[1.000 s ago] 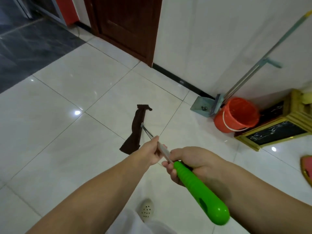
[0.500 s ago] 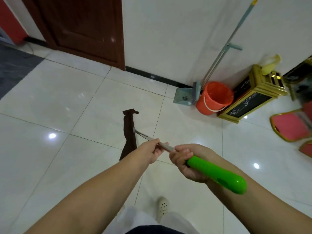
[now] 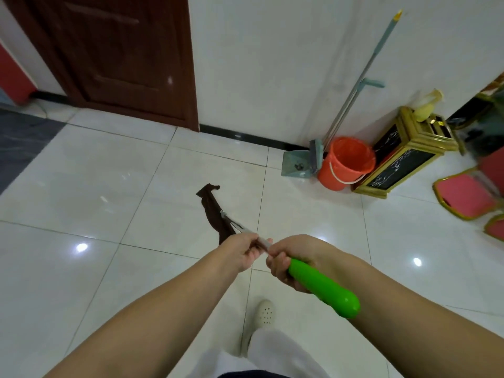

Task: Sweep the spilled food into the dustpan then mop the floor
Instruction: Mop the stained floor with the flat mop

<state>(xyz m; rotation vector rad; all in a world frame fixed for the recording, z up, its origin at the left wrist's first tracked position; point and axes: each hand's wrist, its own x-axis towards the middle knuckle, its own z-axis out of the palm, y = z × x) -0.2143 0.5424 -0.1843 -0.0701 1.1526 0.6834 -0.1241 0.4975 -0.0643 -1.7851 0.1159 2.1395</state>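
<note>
Both hands hold the mop. The right hand (image 3: 293, 261) is wrapped around the upper end of the green grip (image 3: 324, 289), fingers curled fully round it. The left hand (image 3: 242, 253) sits just ahead of the right hand on the thin metal shaft (image 3: 245, 231), fingers and thumb curled round the shaft. The two hands are nearly touching.

The shaft runs forward and down from the left hand to the dark brown mop cloth (image 3: 214, 211), which lies in a narrow strip on the white tiled floor (image 3: 81, 200), directly ahead of the left hand.

The dustpan (image 3: 297, 163) stands against the wall, beyond and to the right of the mop cloth and well apart from it. Its long handle (image 3: 365, 69) leans up the wall. An orange bucket (image 3: 345, 163) stands touching the dustpan on its right side. A gold-framed black box (image 3: 401, 156) stands just right of the bucket. A dark wooden door (image 3: 117, 58) is set in the wall, beyond and left of the mop cloth. A white perforated shoe (image 3: 263, 315) rests on the floor, below the hands.
</note>
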